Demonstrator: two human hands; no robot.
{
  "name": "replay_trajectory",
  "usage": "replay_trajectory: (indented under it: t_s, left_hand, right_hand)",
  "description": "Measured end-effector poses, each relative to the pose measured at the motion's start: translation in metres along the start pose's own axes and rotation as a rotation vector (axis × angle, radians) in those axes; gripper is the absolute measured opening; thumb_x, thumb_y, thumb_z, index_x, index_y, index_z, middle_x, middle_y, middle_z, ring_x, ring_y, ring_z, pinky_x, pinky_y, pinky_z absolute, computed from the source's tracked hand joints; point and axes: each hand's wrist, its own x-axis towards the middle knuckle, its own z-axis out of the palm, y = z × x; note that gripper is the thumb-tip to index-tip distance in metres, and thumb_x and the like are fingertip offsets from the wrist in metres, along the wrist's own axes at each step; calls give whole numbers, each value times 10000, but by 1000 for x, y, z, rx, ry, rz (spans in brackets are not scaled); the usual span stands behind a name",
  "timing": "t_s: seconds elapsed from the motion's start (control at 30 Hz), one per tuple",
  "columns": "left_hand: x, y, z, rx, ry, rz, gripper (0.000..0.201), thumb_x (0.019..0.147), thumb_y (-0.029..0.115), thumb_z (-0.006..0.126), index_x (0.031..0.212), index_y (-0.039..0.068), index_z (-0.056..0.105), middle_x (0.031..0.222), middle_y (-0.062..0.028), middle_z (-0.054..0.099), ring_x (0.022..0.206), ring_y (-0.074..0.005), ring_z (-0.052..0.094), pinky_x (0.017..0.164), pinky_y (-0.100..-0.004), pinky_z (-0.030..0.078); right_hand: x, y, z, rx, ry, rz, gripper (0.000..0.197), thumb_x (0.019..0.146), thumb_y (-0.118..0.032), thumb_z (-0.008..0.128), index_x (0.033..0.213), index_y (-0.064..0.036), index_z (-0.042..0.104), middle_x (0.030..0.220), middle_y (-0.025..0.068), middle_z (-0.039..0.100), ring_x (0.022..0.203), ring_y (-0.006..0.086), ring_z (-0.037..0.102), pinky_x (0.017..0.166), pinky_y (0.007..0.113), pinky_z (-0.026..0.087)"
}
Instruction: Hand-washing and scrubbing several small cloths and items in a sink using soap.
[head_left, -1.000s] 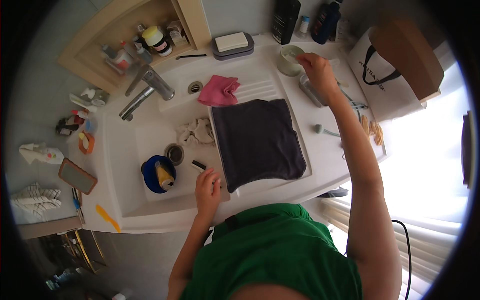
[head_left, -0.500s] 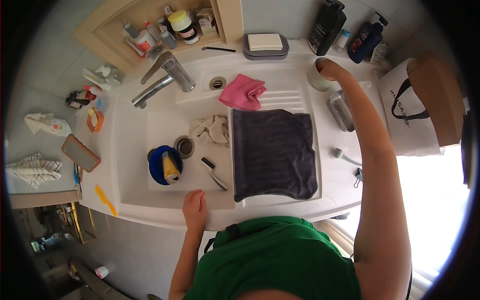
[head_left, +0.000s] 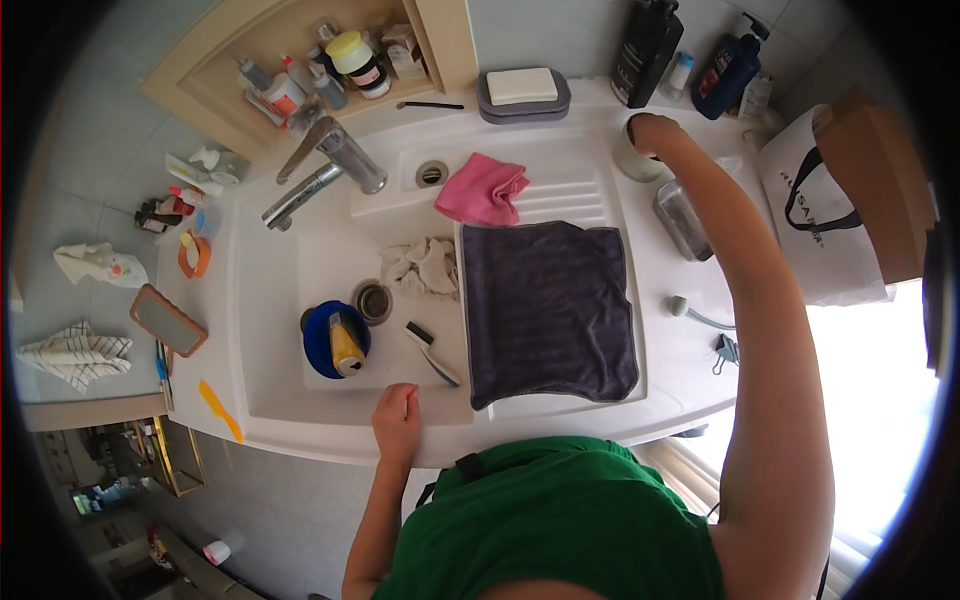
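Observation:
My right hand (head_left: 657, 136) reaches to the far right ledge. It is at the mouth of a pale, see-through jar (head_left: 632, 160), with its fingers mostly hidden at the rim or inside. A clear lidded box (head_left: 682, 222) lies under my right forearm. My left hand (head_left: 397, 420) rests at the sink's front edge, fingers curled and nothing seen in them. Nearest it is a black-headed brush (head_left: 436, 357) on the sink floor. A blue bowl (head_left: 318, 352) holds a yellow can (head_left: 346, 350), tilted. A dark grey cloth (head_left: 548, 312) lies spread over the ridged draining side.
A pink cloth (head_left: 484, 190) and a wet whitish cloth (head_left: 424, 267) lie near the tap (head_left: 335, 165). Behind stand a soap dish (head_left: 522, 112), a black bottle (head_left: 645, 55) and a dark blue pump bottle (head_left: 728, 72). A paper bag (head_left: 815, 235) stands at the right.
The whole view has shifted slightly. My right hand has turned a little at the jar's mouth, its fingers further over the rim. My left hand keeps its place.

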Motion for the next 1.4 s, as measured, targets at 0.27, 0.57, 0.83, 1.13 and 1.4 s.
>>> replay_trajectory:
  t_s: [0.27,0.57,0.83,1.13,1.4]
  left_hand:
    - [4,3,3,28,-17,-39,67,875,50,591,913,16,634,866,-131,646,778,-283,636,709,-327,492]
    - [3,3,2,10,-2,-72,58,869,62,596,908,43,634,868,-131,645,767,-315,630,683,-354,500]
    - [1,3,-1,12,2,-90,74,878,75,592,923,41,640,871,-132,650,755,-316,629,677,-350,498]
    - [5,1,4,-23,-19,-101,89,885,111,596,922,47,647,875,-127,657,745,-294,636,667,-348,498]
    - [2,1,1,-16,-25,-154,93,881,114,601,923,45,647,872,-122,658,728,-288,632,665,-346,497]
  right_hand:
    - [20,16,5,-205,-215,-53,289,711,-25,635,994,25,666,1049,211,670,991,355,649,764,408,521]
    - [38,49,42,-26,-29,-261,310,732,-94,651,1026,3,675,1100,221,650,1007,362,637,793,400,511]
    - [22,33,33,-8,60,-147,250,721,-32,632,962,2,687,1036,246,655,993,400,629,807,422,523]
    - [3,58,-17,-462,34,-233,197,719,-133,655,742,63,672,817,221,679,731,322,687,657,403,561]
    - [-126,-50,18,932,-85,-174,107,734,-41,700,829,7,710,738,100,684,594,139,651,599,246,547]
